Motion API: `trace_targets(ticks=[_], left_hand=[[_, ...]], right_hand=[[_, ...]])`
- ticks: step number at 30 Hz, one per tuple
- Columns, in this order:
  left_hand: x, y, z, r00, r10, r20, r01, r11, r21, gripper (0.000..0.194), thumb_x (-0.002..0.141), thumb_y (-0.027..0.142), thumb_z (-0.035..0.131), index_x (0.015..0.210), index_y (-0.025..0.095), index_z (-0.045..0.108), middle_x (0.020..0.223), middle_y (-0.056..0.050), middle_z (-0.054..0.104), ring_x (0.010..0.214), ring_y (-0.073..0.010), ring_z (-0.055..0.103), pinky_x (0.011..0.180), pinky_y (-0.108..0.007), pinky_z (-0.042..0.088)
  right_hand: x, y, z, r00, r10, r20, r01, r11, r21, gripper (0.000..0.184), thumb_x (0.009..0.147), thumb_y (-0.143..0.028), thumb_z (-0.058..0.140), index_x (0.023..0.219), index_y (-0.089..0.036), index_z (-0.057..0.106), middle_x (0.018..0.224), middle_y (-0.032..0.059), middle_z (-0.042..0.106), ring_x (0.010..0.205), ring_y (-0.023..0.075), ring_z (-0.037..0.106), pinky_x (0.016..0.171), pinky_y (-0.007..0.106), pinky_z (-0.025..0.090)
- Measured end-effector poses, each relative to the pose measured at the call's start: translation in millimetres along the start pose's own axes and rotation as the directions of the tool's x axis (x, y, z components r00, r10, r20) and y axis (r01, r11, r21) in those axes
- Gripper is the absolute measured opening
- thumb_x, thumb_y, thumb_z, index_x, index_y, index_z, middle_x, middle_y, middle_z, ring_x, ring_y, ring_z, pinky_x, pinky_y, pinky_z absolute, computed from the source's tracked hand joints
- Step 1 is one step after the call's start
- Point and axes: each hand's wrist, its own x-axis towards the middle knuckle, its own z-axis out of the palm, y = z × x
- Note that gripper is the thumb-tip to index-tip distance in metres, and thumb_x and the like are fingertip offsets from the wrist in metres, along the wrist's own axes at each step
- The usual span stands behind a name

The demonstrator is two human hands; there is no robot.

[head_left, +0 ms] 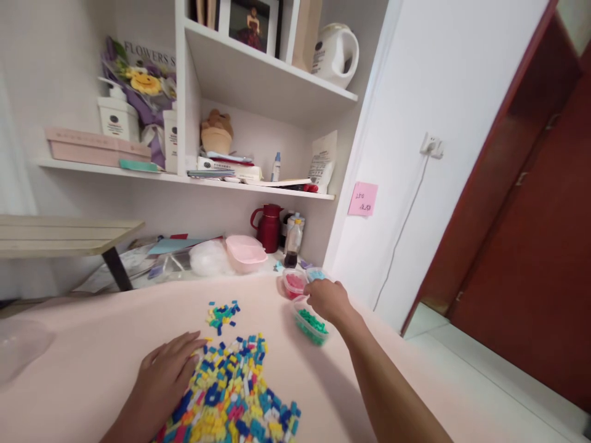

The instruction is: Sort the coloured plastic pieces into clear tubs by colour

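My left hand [167,376] lies with fingers stretched out at the left edge of a loose pile of small plastic building pieces [231,387] in yellow, blue, teal, white, orange and pink. My right hand [329,300] hangs over a group of clear tubs, its fingers curled together; whatever they may hold is hidden. Just below it stands a tub of green pieces [312,325]. Left of the fingertips is a tub of pink-red pieces [294,283]. A tub of light blue pieces [316,274] sits behind the hand, partly covered by it. A smaller cluster of pieces [222,316] lies beyond the main pile.
The table has a pale pink cloth [115,326]. At its back stand a pink basin [246,252], a red jug [268,227] and a bottle of dark liquid [293,243]. A clear container [21,347] is at the left, below a small raised wooden top [69,234].
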Motion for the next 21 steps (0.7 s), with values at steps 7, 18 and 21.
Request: trace_targets(ticks=[7,18,21], left_hand=[[-5.7,12.8,-9.4,0.999,-0.027,-0.019,0.026,0.998,-0.052,0.040,0.089,0.027,0.042,0.115,0.036,0.072,0.134,0.001,0.066,0.128,-0.0224,0.056,0.111,-0.048,0.037],[-10.3,20.5,-14.6,0.999,-0.038,0.013,0.039,0.996,-0.086,0.045,0.090,0.020,0.039,0.122,0.033,0.068,0.140,-0.001,0.061,0.132,-0.0197,0.052,0.113,-0.048,0.032],[-10.7,21.3,-14.5,0.999,-0.033,0.016,0.034,0.995,-0.090,0.045,0.090,0.020,0.039,0.122,0.033,0.068,0.140,-0.001,0.061,0.132,-0.0194,0.052,0.113,-0.047,0.032]], right_hand=[[-1.5,-49.1,24.6,0.955,-0.282,-0.091,0.296,0.905,0.306,0.031,0.095,-0.017,0.046,0.113,-0.025,0.070,0.116,0.0071,0.068,0.108,0.0204,0.060,0.093,0.033,0.041],[-19.4,-103.7,106.5,0.807,-0.590,0.018,0.510,0.712,0.483,0.057,0.099,-0.044,0.041,0.153,-0.027,0.032,0.158,0.0092,0.034,0.143,0.0253,0.032,0.114,0.046,0.027],[-17.5,-98.1,108.6,0.780,-0.621,0.079,0.530,0.722,0.445,0.059,0.101,-0.049,0.035,0.155,-0.028,0.026,0.159,0.0084,0.032,0.147,0.0259,0.026,0.116,0.049,0.022]])
